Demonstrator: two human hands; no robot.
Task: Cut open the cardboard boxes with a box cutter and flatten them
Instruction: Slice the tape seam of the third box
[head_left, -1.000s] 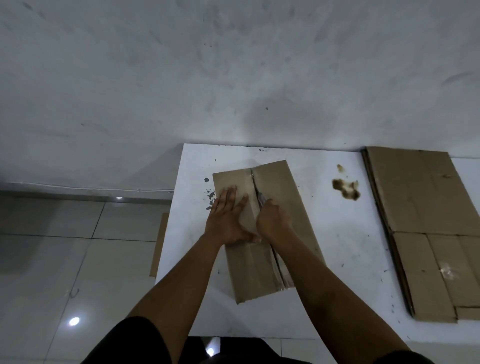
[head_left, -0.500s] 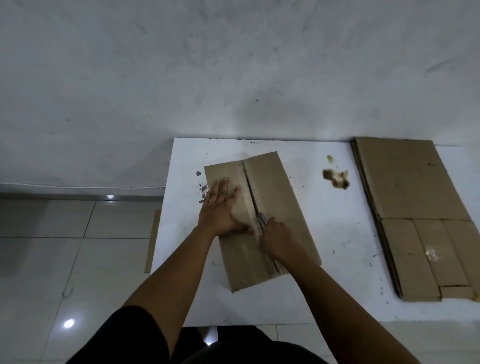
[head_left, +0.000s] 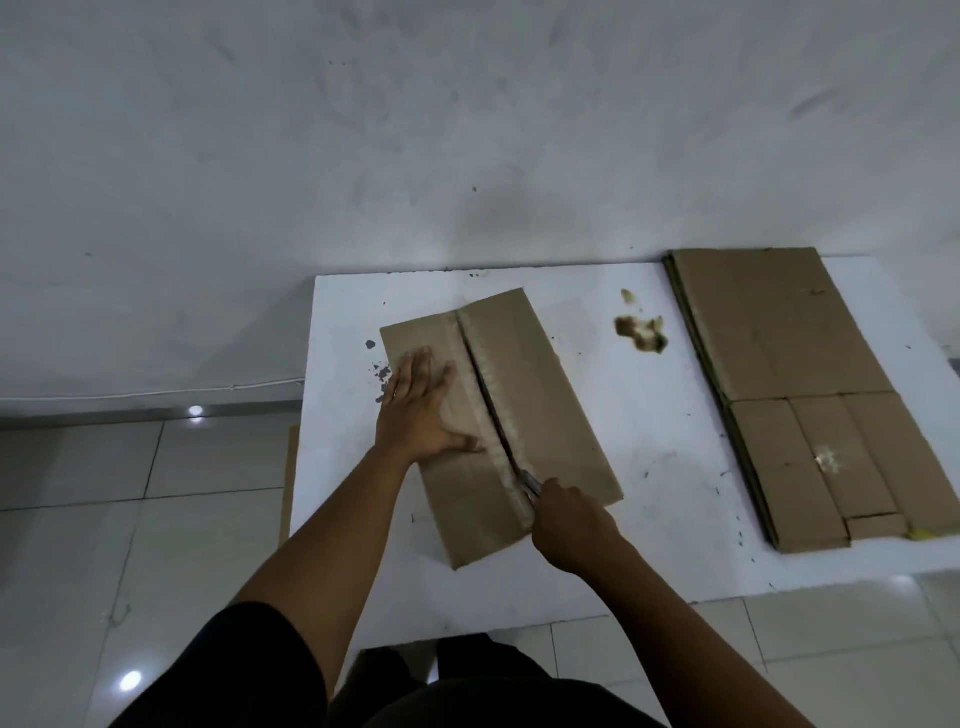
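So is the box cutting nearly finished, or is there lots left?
Some looks done: a stack of flattened boxes lies on the right of the white table. In hand: the left hand presses flat on the box while the right hand grips the box cutter, with the blade near the close end of the taped seam. Left: finish this cut and flatten the box. No other uncut boxes are in view.

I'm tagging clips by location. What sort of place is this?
Probably a bare storeroom or workroom: a plain grey wall, pale floor tiles, and a stained white table holding a stack of flattened brown cardboard boxes.
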